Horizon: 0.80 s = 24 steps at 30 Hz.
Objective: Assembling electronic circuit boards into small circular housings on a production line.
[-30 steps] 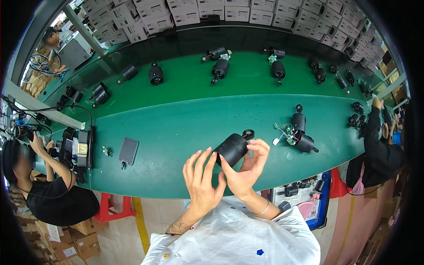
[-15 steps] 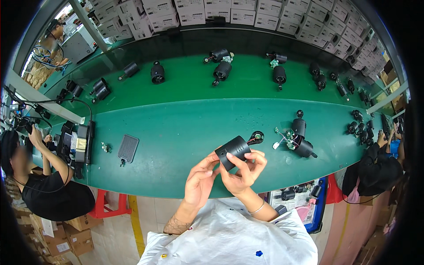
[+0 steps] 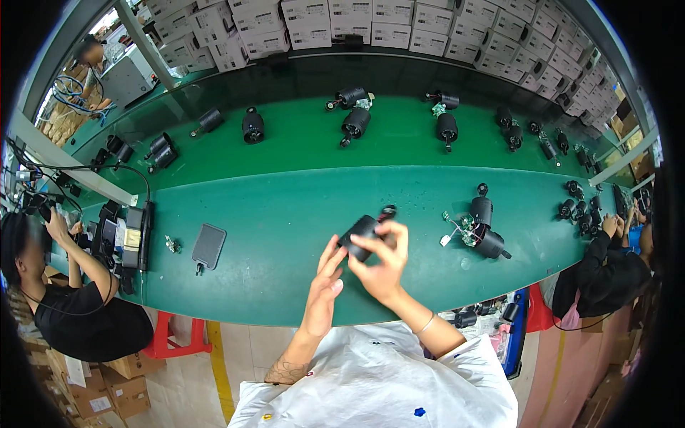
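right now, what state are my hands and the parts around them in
Held black cylinder: tilted, ring end pointing away
Left hand: at its near end, grip unclear
Right hand: gripping that cylinder
Two cylinders at right: lying on their sides
Wired circuit boards: exposed, beside that pair
Gray pad: lying flat
Small circuit board: bare, lying apart

One held cylinder (image 3: 364, 226) at centre, two black cylinders (image 3: 355, 125) at twelve o'clock, one grey pad (image 3: 209, 247) at nine, one red stool (image 3: 182, 337) at eight.

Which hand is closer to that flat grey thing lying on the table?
Left. The left hand is to the right of the flat grey thing; the right hand is even farther to the right.
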Available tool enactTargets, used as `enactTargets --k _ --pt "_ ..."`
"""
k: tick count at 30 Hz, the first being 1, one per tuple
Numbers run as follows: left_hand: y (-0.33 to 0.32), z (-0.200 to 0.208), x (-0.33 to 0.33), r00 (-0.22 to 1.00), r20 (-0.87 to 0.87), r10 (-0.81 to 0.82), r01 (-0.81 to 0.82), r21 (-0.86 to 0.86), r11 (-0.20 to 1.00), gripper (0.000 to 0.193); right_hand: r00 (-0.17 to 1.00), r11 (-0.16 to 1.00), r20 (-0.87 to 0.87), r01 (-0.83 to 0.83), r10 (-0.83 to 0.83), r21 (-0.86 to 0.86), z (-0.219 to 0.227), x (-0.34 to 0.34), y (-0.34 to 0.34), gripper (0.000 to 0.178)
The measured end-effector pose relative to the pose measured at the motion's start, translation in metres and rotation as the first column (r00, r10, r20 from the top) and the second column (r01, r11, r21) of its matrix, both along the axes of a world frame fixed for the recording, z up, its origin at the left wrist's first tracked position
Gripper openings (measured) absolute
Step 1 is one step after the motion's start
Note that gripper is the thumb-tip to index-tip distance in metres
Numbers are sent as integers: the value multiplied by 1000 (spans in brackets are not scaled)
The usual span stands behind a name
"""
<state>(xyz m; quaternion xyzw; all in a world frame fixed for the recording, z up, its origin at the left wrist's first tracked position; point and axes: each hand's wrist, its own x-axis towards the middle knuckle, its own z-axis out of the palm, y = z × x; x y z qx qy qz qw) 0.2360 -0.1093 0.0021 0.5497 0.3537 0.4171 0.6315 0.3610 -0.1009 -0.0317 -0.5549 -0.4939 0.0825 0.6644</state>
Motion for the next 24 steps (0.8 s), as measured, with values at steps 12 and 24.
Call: enactTargets --k 12,24 --pt "-12 0 -7 962 -177 207 -157 263 952 61 -199 858 -977 -513 -74 40 1 -7 175 61" --pt "-8 8 -23 944 -208 255 -208 225 952 54 930 807 -353 -129 -104 -577 -61 80 264 22"
